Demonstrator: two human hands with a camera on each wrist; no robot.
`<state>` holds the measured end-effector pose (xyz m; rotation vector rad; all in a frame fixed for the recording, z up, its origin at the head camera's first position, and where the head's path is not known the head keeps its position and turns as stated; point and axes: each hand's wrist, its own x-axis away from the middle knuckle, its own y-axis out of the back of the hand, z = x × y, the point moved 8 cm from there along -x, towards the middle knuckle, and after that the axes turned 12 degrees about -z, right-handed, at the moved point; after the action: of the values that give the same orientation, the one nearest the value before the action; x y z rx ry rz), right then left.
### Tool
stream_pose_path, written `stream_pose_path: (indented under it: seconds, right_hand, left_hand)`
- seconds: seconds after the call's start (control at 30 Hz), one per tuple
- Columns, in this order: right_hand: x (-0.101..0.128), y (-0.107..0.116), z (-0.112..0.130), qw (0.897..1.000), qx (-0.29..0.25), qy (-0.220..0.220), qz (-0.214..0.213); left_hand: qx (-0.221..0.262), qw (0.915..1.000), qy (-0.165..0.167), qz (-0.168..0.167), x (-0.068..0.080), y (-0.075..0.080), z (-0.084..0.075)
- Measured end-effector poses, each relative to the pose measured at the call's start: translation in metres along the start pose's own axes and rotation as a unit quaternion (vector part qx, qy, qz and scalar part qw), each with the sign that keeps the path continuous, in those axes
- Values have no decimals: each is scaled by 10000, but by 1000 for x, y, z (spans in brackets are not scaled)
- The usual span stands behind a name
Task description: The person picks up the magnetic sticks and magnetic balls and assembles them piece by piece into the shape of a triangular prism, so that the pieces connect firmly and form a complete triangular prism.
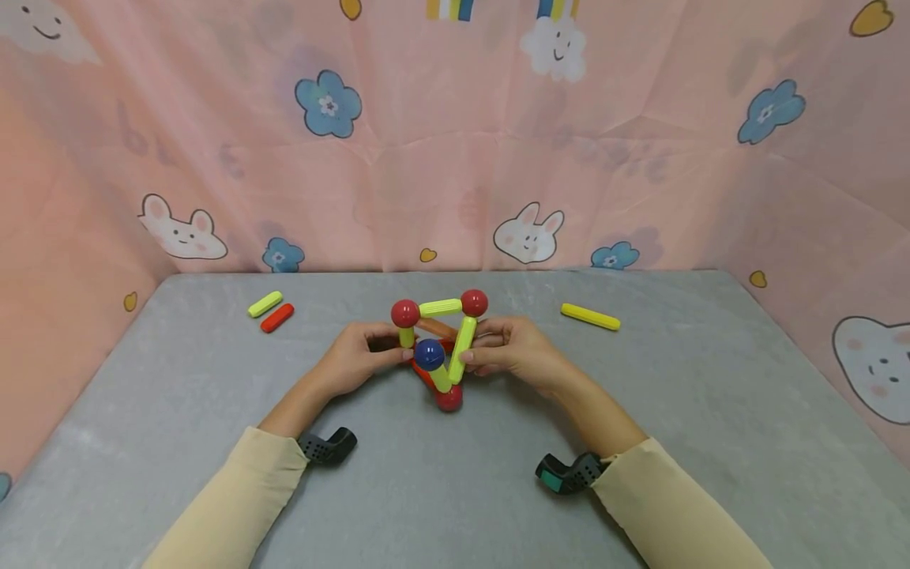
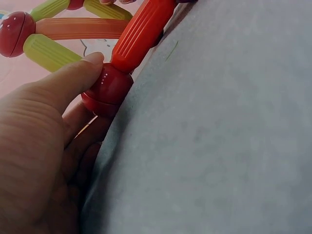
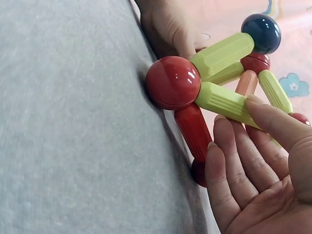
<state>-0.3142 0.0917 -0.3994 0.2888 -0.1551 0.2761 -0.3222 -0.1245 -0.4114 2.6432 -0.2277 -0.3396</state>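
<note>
Head view | left hand (image 1: pixel 355 361) pinches red base ball (image 2: pixel 111 87) | right hand (image 1: pixel 521 353) pinches lime rod (image 1: pixel 463 348), axis one-to-seven o'clock | blue ball (image 1: pixel 430 354) nine o'clock from right thumb, left looks nearer

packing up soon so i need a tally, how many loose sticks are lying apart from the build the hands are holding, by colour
Light green stick: 1
Red stick: 1
Yellow stick: 1
Total: 3 loose sticks, leaving out those in the ball-and-stick build
</note>
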Motion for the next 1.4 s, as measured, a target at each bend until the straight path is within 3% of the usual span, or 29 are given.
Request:
stream_pose_path:
  seconds: [0.23,0.37,0.5,0.6,0.83,1.03,1.2,1.4]
  right_hand:
    - [0,1,-1,9996,278,-42,52]
    - [5,4,5,9921,1174,109,427]
    - [16,7,25,9765,1929,726,629]
    - [23,-3,40,9701,1983,1257,620]
    - [31,-40,42,9654,1805,1548,1075]
    - [29,-35,37,9728,1688,1388,764]
    - [27,-31,38,9686,1889,1471,666]
    - [27,-27,41,9620,1940,1619,1038]
  left_hand:
    - [21,9999,-117,-3,-1,0,-2]
    - [32,9999,-143,4,-2,0,-3]
    - [24,9999,-167,13,-1,0,-4]
    - [35,9998,-182,6,-1,-1,-4]
    - [47,9999,-117,-12,0,0,-3]
    - [24,10000,-29,24,0,-2,-3]
    - [83,10000,-6,26,0,-2,-4]
    - [124,9999,47,9,1,0,-3]
